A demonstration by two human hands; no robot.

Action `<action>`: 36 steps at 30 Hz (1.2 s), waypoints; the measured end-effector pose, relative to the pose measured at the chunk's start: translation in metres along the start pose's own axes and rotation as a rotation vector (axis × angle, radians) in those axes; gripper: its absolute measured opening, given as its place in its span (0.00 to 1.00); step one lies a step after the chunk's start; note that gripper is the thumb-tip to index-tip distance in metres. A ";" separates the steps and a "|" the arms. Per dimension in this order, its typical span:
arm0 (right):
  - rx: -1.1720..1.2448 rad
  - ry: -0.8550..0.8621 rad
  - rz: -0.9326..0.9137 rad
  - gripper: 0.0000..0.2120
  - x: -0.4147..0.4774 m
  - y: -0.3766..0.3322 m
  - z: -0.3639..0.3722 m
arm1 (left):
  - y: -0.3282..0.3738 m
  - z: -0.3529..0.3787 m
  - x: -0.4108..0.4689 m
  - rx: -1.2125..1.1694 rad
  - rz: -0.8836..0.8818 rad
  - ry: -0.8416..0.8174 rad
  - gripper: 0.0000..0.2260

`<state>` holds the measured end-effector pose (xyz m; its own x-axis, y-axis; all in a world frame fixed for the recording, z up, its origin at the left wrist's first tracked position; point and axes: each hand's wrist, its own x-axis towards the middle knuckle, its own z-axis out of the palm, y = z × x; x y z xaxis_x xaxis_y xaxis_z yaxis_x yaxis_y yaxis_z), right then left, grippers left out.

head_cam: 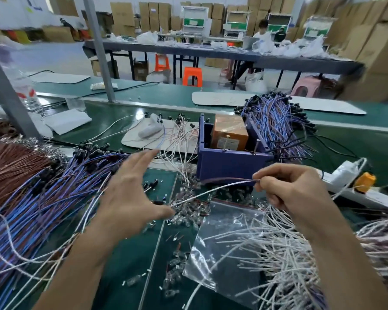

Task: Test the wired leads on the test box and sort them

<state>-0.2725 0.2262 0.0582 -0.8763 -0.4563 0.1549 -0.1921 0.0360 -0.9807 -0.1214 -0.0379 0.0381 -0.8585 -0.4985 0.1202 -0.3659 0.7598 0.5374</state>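
A motion-blurred lead (213, 190) is pinched by the right hand (296, 189) below the test box (229, 166), the left hand (130, 198) held spread.

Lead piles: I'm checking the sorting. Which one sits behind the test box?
The blue-and-brown bundle at the purple test box's far right corner; the rest lie beside or in front of it.

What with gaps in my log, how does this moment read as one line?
left hand: open, beside blue leads | right hand: pinches one lead | test box: untouched
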 end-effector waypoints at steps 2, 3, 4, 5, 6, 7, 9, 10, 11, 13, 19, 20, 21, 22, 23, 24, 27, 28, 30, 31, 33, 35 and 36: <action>0.038 -0.027 -0.001 0.08 -0.006 0.006 0.000 | 0.031 0.018 -0.009 -0.193 0.202 -0.120 0.53; 0.067 -0.034 0.004 0.08 -0.007 0.009 0.001 | 0.044 0.031 -0.012 -0.215 0.263 -0.141 0.48; 0.123 -0.029 0.009 0.09 -0.008 0.012 0.002 | 0.054 0.045 -0.014 -0.216 0.301 -0.112 0.42; 0.219 -0.014 0.024 0.11 -0.009 0.013 0.002 | 0.062 0.054 -0.014 -0.225 0.309 -0.052 0.34; 0.356 0.006 0.054 0.11 -0.010 0.013 0.003 | 0.068 0.061 -0.013 -0.265 0.284 -0.001 0.26; 0.511 0.029 0.090 0.10 -0.010 0.013 0.005 | 0.072 0.066 -0.012 -0.337 0.254 0.022 0.18; 0.720 0.054 0.140 0.04 -0.013 0.014 0.009 | 0.080 0.070 -0.010 -0.419 0.235 0.005 0.08; 0.712 0.040 0.136 0.02 -0.013 0.015 0.013 | 0.085 0.070 -0.009 -0.388 0.257 -0.006 0.05; 0.622 0.017 0.114 0.02 -0.014 0.016 0.019 | 0.090 0.071 -0.008 -0.327 0.278 -0.008 0.05; 0.347 -0.015 0.035 0.02 -0.017 0.017 0.032 | 0.099 0.072 -0.003 -0.211 0.297 -0.007 0.07; 0.245 0.212 -0.015 0.20 -0.014 0.022 0.027 | 0.091 0.085 -0.001 -0.349 0.297 0.028 0.05; 0.263 0.267 0.005 0.21 -0.013 0.021 0.021 | 0.088 0.085 -0.001 -0.375 0.301 0.040 0.06; 0.281 0.308 0.031 0.22 -0.012 0.021 0.016 | 0.086 0.084 0.001 -0.401 0.304 0.039 0.06; 0.300 0.340 0.059 0.22 -0.012 0.020 0.013 | 0.084 0.084 0.003 -0.431 0.308 0.024 0.05; 0.315 0.368 0.078 0.22 -0.011 0.021 0.011 | 0.082 0.083 0.006 -0.470 0.312 0.007 0.06; 0.331 0.397 0.092 0.21 -0.010 0.021 0.009 | 0.079 0.082 0.008 -0.502 0.310 0.000 0.08; 0.531 0.447 0.143 0.18 -0.008 0.021 0.007 | 0.072 0.084 0.009 -0.563 0.270 0.010 0.12; 0.655 0.427 0.172 0.17 -0.008 0.020 0.007 | 0.070 0.086 0.009 -0.583 0.250 0.010 0.12; 0.821 0.384 0.204 0.17 -0.008 0.021 0.007 | 0.067 0.091 0.008 -0.611 0.223 0.002 0.10; 0.802 0.372 0.198 0.18 -0.008 0.024 0.007 | 0.067 0.094 0.007 -0.606 0.226 0.003 0.09; 0.594 0.327 0.129 0.18 -0.008 0.031 0.007 | 0.068 0.098 0.005 -0.554 0.263 0.022 0.07; 0.221 0.209 0.024 0.14 -0.008 0.036 0.009 | 0.070 0.100 0.002 -0.505 0.294 0.052 0.07; 0.014 0.143 -0.020 0.12 -0.009 0.037 0.010 | 0.070 0.101 0.001 -0.492 0.308 0.068 0.07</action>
<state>-0.2676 0.2226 0.0190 -0.9265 -0.3253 0.1893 -0.2051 0.0149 -0.9786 -0.1838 0.0574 -0.0082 -0.8678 -0.3234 0.3772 0.1206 0.5993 0.7914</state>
